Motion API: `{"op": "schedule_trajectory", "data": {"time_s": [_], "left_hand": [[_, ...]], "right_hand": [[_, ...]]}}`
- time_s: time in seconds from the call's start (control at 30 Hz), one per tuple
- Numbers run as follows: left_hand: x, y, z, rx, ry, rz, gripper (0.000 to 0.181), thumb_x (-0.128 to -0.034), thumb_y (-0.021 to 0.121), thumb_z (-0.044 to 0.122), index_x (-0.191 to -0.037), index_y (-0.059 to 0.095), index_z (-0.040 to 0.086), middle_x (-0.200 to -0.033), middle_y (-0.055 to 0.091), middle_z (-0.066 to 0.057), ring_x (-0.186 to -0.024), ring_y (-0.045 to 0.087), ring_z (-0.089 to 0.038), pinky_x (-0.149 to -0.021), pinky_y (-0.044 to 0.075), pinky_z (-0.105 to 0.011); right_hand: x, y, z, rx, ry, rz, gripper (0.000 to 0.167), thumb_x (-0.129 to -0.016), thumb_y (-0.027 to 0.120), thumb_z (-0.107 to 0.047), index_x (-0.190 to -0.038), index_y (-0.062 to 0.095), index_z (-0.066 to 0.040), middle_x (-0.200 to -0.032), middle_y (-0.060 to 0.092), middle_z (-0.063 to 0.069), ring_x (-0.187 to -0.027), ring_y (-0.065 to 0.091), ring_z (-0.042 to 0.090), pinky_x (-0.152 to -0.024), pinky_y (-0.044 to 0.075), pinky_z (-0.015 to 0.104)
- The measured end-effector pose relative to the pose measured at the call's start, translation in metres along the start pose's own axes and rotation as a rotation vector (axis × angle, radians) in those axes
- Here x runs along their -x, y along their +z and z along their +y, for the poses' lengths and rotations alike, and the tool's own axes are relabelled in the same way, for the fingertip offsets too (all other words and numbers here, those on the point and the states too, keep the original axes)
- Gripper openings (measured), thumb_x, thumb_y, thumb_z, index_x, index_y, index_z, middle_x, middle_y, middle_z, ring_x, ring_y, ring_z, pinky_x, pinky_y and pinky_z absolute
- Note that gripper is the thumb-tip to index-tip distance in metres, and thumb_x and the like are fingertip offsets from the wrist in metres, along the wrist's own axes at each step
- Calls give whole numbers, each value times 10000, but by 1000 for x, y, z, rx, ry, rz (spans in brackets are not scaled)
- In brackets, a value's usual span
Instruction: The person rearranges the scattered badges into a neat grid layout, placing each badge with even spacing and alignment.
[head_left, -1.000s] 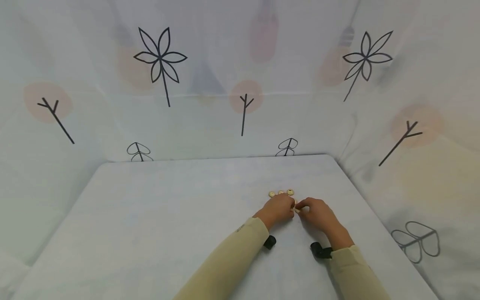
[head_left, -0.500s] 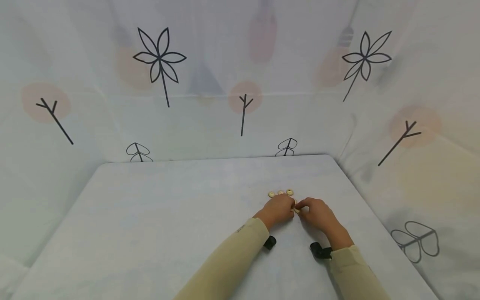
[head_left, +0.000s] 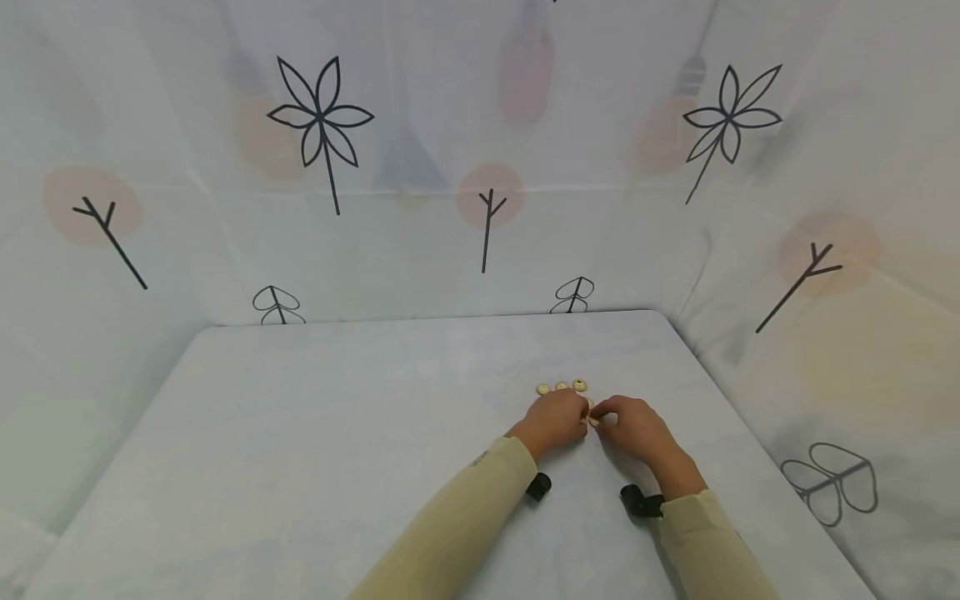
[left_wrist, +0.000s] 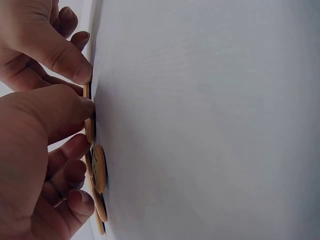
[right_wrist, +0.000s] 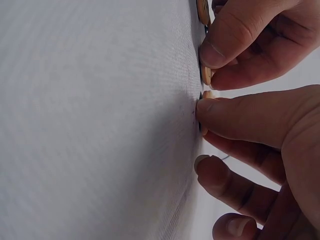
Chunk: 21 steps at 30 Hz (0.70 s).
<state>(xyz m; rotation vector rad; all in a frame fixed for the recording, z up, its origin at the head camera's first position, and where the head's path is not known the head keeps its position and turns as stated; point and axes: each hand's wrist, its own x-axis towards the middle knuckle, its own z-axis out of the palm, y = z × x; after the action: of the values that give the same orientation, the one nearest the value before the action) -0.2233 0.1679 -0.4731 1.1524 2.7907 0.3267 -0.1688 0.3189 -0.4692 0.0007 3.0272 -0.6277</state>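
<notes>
Small round pale wooden discs, some with dark marks on top, lie on the white table. My left hand (head_left: pixel 557 415) pinches one wooden disc (left_wrist: pixel 89 131) between thumb and finger, low at the tabletop. Right beside it, my right hand (head_left: pixel 636 427) pinches another wooden disc (right_wrist: pixel 205 131) by its edge. The two held discs sit close together, with a narrow gap in the right wrist view. Behind the left hand, a row shows a left disc (head_left: pixel 543 389), a middle disc (head_left: pixel 562 386) and a right disc (head_left: pixel 580 384). The left hand partly covers the group.
The white tabletop (head_left: pixel 315 450) spreads far to the left of the hands. A patterned white cloth (head_left: pixel 420 250) hangs behind and at both sides. Black wrist devices, one at the left wrist (head_left: pixel 539 487) and one at the right wrist (head_left: pixel 642 502), stick out below the sleeves.
</notes>
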Motion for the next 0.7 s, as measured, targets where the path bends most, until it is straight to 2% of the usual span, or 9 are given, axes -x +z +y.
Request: {"op": "schedule_trajectory", "data": {"time_s": [0.3,0.5,0.7], "left_hand": [[5,-6,-5,29,-28,38,142,-895,633,276,-981,723,209,-908,673,91,-805,595,-53,-699,483,-224],[14,-14,-17,65,-67,48,237,-912,627,374,-1048,722,204,-989,655,86,-898,604,-62,-807,487,-223],[29,-22,-31,62,-79,64,287,-925,593,357,-1142,698,202,-1080,636,53,-940,621,-90,-838,496,-245]], "right_hand": [[-2,-3,-1,13,3,-18,233,-852,661,-104,-1076,724,-90,-1132,691,129,-1134,593,390,-928,446,567],[-3,-9,-2,34,-6,11,249,-870,673,-164,-1108,710,-100,-1229,649,163,-1187,560,415,-946,435,579],[-1,-18,-9,58,-22,23,271,-889,679,-223,-1135,696,-112,-1253,634,158,-1148,582,402,-901,466,567]]}}
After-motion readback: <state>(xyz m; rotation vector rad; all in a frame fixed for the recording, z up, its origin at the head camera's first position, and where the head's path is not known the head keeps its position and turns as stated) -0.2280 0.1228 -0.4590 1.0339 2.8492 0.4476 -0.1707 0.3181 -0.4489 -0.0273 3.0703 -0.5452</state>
